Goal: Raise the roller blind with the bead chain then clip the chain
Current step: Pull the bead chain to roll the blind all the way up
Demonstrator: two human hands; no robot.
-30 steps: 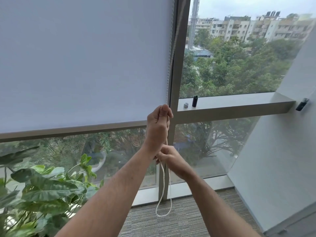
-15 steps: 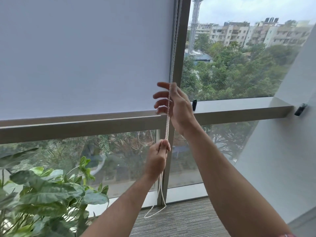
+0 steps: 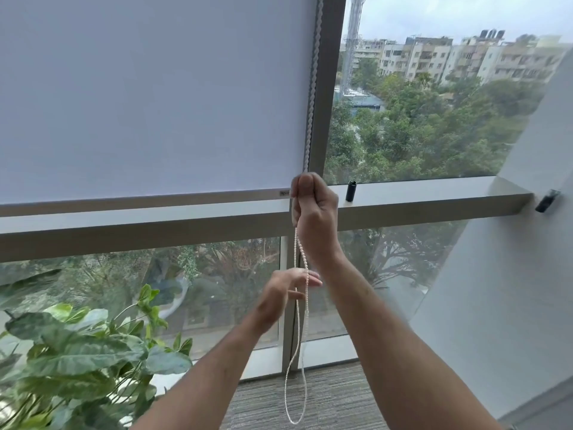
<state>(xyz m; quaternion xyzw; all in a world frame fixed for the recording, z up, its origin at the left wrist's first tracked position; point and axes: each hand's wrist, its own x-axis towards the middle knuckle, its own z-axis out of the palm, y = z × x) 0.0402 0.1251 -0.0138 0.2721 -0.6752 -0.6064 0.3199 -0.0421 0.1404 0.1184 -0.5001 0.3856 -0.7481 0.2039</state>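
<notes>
Plant: a leafy green plant (image 3: 80, 358) fills the lower left corner, in front of the lower window pane.
Roller blind: the pale grey roller blind (image 3: 155, 94) covers the upper left pane; its bottom bar (image 3: 139, 198) hangs just above the horizontal window ledge (image 3: 434, 193).
Left hand: the left hand (image 3: 283, 294) is low, below the ledge, fingers loosely spread and pointing right. The chain runs across its fingers (image 3: 310, 279); whether they grip it cannot be told, and no closed pinch shows.
Bead chain: the white bead chain (image 3: 297, 352) comes down along the right edge of the blind beside the vertical window frame (image 3: 328, 88), passes through the upper hand, past the lower hand, and ends in a slack loop hanging above the grey carpet (image 3: 335, 395).
Right hand: the right hand (image 3: 313, 209) is raised at the height of the blind's bottom bar, fingers curled into a fist round the chain, thumb on top, the strand leaving beneath it.
Ledge items: a small black cylinder (image 3: 351, 191) stands upright on the ledge just right of the right hand.
Wall: a white wall (image 3: 511, 259) slants down the right side, with a small dark fitting (image 3: 546, 203) on it near the ledge's end.
Outside: trees (image 3: 418, 128), apartment blocks (image 3: 449, 57) and a lattice tower (image 3: 353, 41) show through the uncovered right pane.
</notes>
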